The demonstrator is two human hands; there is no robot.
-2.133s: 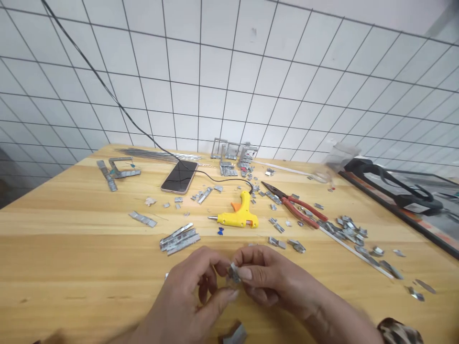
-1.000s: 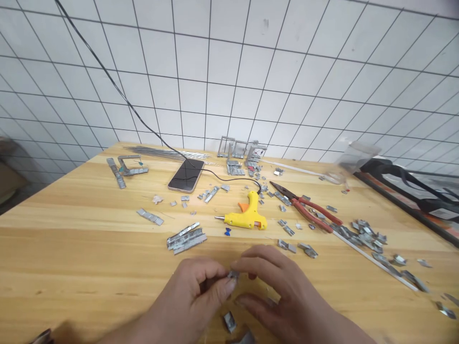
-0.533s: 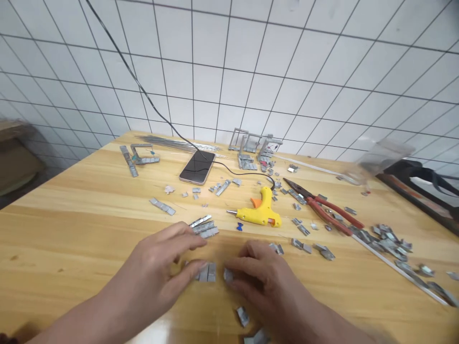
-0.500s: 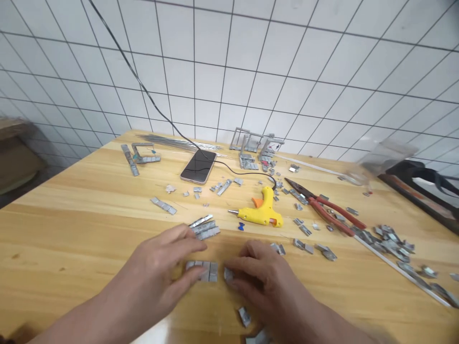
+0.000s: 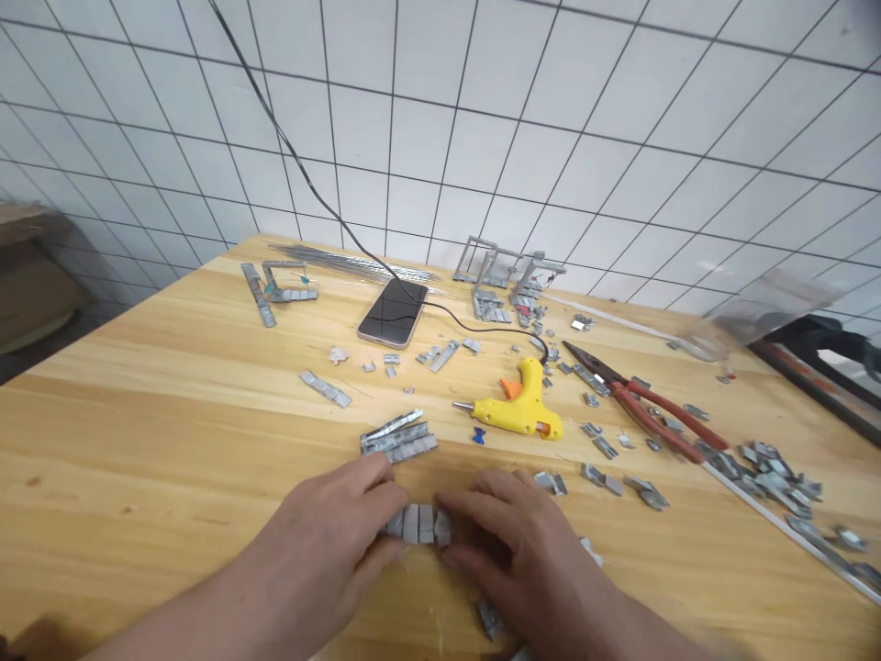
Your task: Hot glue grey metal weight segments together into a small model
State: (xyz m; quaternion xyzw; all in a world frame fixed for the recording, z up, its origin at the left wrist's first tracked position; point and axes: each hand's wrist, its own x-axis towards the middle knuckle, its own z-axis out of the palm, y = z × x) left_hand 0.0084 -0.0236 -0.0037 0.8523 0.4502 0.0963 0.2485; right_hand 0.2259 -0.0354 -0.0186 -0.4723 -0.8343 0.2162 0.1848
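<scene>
Between thumb and fingers, my left hand grips a short strip of grey metal clips low over the wooden table. My right hand pinches a single grey metal clip at the strip's right end; it looks to be touching or almost touching. Just beyond my left hand lies a small stack of metal strips. A yellow glue gun rests farther back, with a small blue bow by its nozzle. A loose clip lies partly hidden under my right hand.
Red-handled pliers and piles of metal clips lie to the right. A phone, thin wires and small metal frames are toward the tiled wall. A black cable runs across the phone to the glue gun.
My left hand has closed more tightly on the strip. The single clip in my right hand and the strip have come together. The view has shifted slightly.
</scene>
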